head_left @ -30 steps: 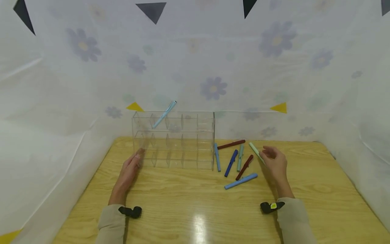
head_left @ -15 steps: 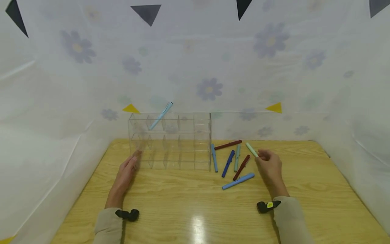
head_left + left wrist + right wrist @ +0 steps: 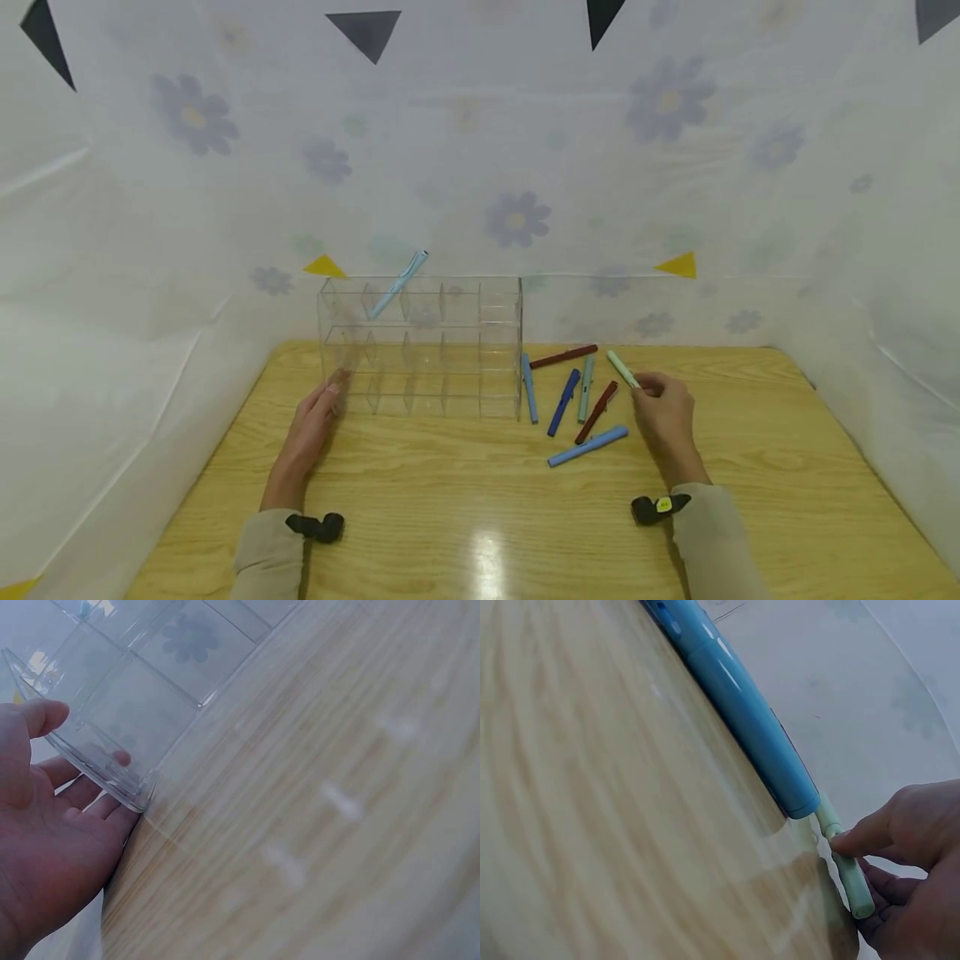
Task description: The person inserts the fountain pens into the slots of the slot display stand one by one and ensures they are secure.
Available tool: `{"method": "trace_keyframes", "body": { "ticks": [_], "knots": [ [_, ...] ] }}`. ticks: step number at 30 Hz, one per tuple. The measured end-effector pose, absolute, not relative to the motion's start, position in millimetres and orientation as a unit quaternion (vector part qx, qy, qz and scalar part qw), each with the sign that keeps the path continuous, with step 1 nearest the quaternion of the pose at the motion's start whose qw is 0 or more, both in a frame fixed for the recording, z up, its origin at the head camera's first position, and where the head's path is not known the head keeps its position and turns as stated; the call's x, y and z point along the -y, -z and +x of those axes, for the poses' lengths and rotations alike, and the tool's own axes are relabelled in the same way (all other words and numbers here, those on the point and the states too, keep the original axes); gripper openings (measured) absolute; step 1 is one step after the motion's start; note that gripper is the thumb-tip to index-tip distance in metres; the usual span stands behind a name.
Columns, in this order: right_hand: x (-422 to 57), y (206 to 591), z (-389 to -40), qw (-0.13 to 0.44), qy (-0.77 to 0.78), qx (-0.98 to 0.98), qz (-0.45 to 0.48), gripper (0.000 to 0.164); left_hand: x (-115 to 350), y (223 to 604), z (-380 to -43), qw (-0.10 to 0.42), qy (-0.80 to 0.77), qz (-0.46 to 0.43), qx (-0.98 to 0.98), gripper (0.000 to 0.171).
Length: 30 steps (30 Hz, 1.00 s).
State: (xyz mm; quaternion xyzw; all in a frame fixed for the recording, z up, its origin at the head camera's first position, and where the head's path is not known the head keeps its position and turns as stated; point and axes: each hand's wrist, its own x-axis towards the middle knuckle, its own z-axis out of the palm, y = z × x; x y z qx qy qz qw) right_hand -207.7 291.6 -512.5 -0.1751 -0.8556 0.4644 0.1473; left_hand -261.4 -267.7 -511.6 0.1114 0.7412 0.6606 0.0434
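A clear, compartmented organizer (image 3: pixel 423 329) stands upright at the back left of the table. My left hand (image 3: pixel 318 412) holds its lower left side; in the left wrist view, the thumb lies at the front edge and the fingers (image 3: pixel 79 791) along the side wall. At the right, my right hand (image 3: pixel 666 412) pinches a pale green pen (image 3: pixel 622 367) near its closer end. The right wrist view shows thumb and fingers around this pen (image 3: pixel 849 877). A light blue pen (image 3: pixel 399 284) leans in a top compartment of the organizer, its upper end sticking out.
Between organizer and right hand lie several capped pens: dark red (image 3: pixel 564 357), another dark red (image 3: pixel 597 412), dark blue (image 3: pixel 564 402), grey-green (image 3: pixel 586 389), blue beside the organizer (image 3: pixel 529 388), and a light blue pen in front (image 3: pixel 587 447). A flower-patterned sheet (image 3: pixel 517 150) hangs behind the table.
My right hand has shifted slightly left along the pale green pen and taken a pinch on its near end. The left hand stays at the organizer; the head view has shifted a little.
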Motion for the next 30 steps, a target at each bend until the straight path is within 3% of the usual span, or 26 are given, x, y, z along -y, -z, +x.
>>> {"method": "trace_keyframes", "body": {
  "ticks": [15,30],
  "knots": [
    [-297,497,-207,0.167,-0.464,0.860,-0.135,0.039,268,514,-262,0.040,-0.660,0.115,-0.741,0.064],
    [-282,480,-207,0.234,-0.480,0.838,-0.112,0.034,268,513,-262,0.039,-0.653,0.104,-0.749,0.062]
  ]
}}
